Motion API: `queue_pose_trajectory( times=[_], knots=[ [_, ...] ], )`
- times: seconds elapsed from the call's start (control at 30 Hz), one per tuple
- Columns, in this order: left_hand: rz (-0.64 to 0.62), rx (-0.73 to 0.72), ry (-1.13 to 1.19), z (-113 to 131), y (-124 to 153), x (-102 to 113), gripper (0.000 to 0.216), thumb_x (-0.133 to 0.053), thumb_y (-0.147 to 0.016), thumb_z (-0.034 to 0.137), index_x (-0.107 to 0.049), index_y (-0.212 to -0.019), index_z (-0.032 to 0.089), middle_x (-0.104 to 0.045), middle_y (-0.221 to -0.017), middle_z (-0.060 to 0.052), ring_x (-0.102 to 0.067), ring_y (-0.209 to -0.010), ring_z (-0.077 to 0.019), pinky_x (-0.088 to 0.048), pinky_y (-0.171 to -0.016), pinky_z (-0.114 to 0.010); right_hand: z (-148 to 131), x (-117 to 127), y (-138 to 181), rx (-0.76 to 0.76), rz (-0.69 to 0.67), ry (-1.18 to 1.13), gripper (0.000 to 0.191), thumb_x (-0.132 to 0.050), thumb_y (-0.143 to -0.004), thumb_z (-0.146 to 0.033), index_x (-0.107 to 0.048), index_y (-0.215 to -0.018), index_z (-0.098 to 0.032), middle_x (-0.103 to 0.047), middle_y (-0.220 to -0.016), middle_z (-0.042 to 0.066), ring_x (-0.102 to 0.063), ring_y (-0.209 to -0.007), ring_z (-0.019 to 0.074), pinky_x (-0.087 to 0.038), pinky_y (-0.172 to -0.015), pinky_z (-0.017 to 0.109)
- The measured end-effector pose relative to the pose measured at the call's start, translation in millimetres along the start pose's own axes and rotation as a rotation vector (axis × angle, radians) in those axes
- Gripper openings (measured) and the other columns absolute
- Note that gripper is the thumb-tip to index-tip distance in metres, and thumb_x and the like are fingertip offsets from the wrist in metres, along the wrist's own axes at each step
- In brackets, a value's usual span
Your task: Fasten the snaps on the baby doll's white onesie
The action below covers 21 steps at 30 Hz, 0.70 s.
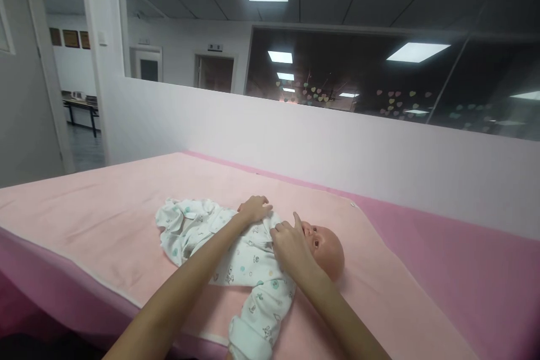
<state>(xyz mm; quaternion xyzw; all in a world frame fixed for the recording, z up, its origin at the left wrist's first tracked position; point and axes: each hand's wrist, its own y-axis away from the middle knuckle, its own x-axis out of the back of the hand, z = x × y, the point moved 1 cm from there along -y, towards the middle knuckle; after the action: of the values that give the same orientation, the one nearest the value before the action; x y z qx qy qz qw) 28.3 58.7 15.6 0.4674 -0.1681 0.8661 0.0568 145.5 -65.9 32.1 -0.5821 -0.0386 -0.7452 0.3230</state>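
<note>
A baby doll [331,247] lies on its back, its bald head to the right. It wears a white baby garment [248,259] printed with small animals and green dots. My left hand [255,209] rests at the far side of the doll's chest, its bent fingers closed at the garment's edge; the exact grip is partly hidden. At the collar beside the doll's chin, my right hand [291,242] has curled fingers on the cloth, one finger pointing up. The near sleeve [259,320] stretches toward me, and the garment's leg end [171,228] lies crumpled at left.
Under the doll is a pale pink sheet [105,202] over a darker pink surface [472,253]. A white half wall [337,146] with a glass window [337,67] above it runs along the back. An open doorway [80,95] stands at far left.
</note>
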Motion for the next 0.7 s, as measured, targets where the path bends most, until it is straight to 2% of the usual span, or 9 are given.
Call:
queue_pose_trajectory(
  times=[0.07, 0.17, 0.23, 0.3, 0.37, 0.47, 0.63, 0.7],
  knots=[
    [-0.013, 0.001, -0.1, 0.8, -1.8, -7.7, 0.041, -0.039, -0.077, 0.043, -0.062, -0.089, 0.011, -0.064, -0.097, -0.015, -0.055, -0.097, -0.0284, -0.034, -0.088, -0.045, 0.8, 4.2, 9.6, 0.003, -0.011, -0.022, 0.019, -0.042, -0.075, -0.008, -0.057, -0.067, -0.017, -0.061, -0.076, 0.006, -0.052, -0.081, 0.0191, -0.019, -0.096, 0.046],
    [-0.027, -0.006, -0.23, 2.1, 4.3, -16.2, 0.051, -0.031, -0.079, 0.047, -0.065, -0.077, 0.009, -0.066, -0.085, -0.018, -0.057, -0.093, -0.0309, -0.022, -0.094, -0.052, 15.7, 14.7, 24.2, -0.038, 0.031, -0.136, 0.021, -0.041, -0.078, -0.015, -0.059, -0.068, -0.017, -0.061, -0.086, 0.007, -0.052, -0.086, 0.0198, -0.027, -0.091, 0.042],
    [-0.032, -0.014, -0.31, 2.4, 10.4, -16.7, 0.059, -0.025, -0.08, 0.05, -0.065, -0.076, 0.008, -0.066, -0.083, -0.019, -0.058, -0.089, -0.0305, -0.022, -0.094, -0.052, 35.5, 21.2, 32.4, -0.125, 0.105, -0.274, 0.023, -0.039, -0.081, -0.021, -0.06, -0.073, -0.018, -0.061, -0.093, 0.007, -0.052, -0.089, 0.0191, -0.029, -0.09, 0.039],
    [-0.052, -0.025, -0.367, 2.5, 15.1, -14.3, 0.063, -0.022, -0.08, 0.054, -0.066, -0.078, 0.008, -0.066, -0.083, -0.019, -0.059, -0.087, -0.0304, -0.029, -0.089, -0.05, 59.1, 22.4, 38.5, -0.276, 0.14, -0.474, 0.024, -0.04, -0.082, -0.029, -0.062, -0.079, -0.02, -0.063, -0.092, 0.005, -0.054, -0.087, 0.018, -0.033, -0.086, 0.035],
    [-0.075, -0.034, -0.388, 2.8, 17.4, -11.1, 0.066, -0.021, -0.08, 0.056, -0.066, -0.08, 0.009, -0.066, -0.085, -0.02, -0.059, -0.086, -0.031, -0.036, -0.082, -0.047, 80.6, 16.2, 42.4, -0.423, 0.112, -0.747, 0.028, -0.043, -0.08, -0.04, -0.064, -0.083, -0.021, -0.064, -0.089, 0.003, -0.056, -0.084, 0.018, -0.038, -0.078, 0.031],
    [-0.103, -0.04, -0.399, 3.5, 17.5, -7.8, 0.068, -0.02, -0.079, 0.059, -0.066, -0.086, 0.01, -0.065, -0.09, -0.02, -0.059, -0.089, -0.0314, -0.038, -0.079, -0.045, 100.2, -0.8, 45.0, -0.539, 0.087, -1.15, 0.037, -0.048, -0.075, -0.05, -0.066, -0.082, -0.018, -0.066, -0.087, 0.004, -0.058, -0.085, 0.0194, -0.042, -0.074, 0.029],
    [-0.148, -0.01, -0.431, 4.5, 16.4, -6.3, 0.068, -0.019, -0.079, 0.061, -0.064, -0.088, 0.011, -0.066, -0.092, -0.018, -0.059, -0.089, -0.03, -0.036, -0.084, -0.048, 108.8, -24.7, 48.7, -0.714, 0.231, -1.518, 0.038, -0.061, -0.067, -0.047, -0.067, -0.085, -0.015, -0.066, -0.097, 0.007, -0.058, -0.094, 0.0224, -0.043, -0.08, 0.029],
    [-0.152, 0.001, -0.437, 4.7, 16.6, -5.8, 0.067, -0.019, -0.08, 0.06, -0.064, -0.089, 0.012, -0.066, -0.093, -0.018, -0.059, -0.088, -0.0296, -0.036, -0.083, -0.048, 109.7, -34.2, 51.6, -0.792, 0.238, -1.648, 0.04, -0.06, -0.067, -0.047, -0.066, -0.089, -0.015, -0.067, -0.096, 0.007, -0.06, -0.091, 0.0229, -0.045, -0.079, 0.03]
  ],
)
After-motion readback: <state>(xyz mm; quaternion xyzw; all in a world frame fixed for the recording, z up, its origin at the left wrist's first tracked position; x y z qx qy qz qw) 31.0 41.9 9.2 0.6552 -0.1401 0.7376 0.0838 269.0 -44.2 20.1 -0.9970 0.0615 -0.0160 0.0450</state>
